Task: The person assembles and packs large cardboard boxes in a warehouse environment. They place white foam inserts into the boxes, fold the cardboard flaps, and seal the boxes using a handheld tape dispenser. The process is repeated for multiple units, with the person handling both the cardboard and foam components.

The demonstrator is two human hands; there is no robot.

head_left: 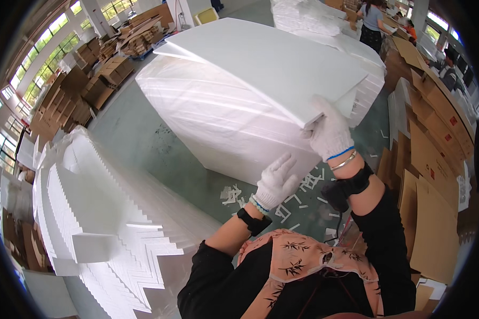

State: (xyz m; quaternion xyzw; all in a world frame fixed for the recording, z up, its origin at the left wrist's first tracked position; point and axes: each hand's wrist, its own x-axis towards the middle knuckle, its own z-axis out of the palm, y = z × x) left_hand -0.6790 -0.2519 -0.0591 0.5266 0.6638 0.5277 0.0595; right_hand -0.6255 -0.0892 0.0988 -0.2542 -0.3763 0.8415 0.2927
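Note:
A large flat white foam sheet lies slightly askew on top of a tall stack wrapped in clear plastic film. My right hand, in a white knit glove, grips the sheet's near corner, with the thumb on top and the fingers curled at the edge. Lower and to the left, my gloved left hand hangs in front of the stack's near side. Its fingers are stretched out and nothing is in them.
At the left stands a second pile of stepped white foam pieces. White scraps litter the floor by my feet. Flattened cardboard boxes line the right side, and more cardboard is piled far left. A person stands at the back right.

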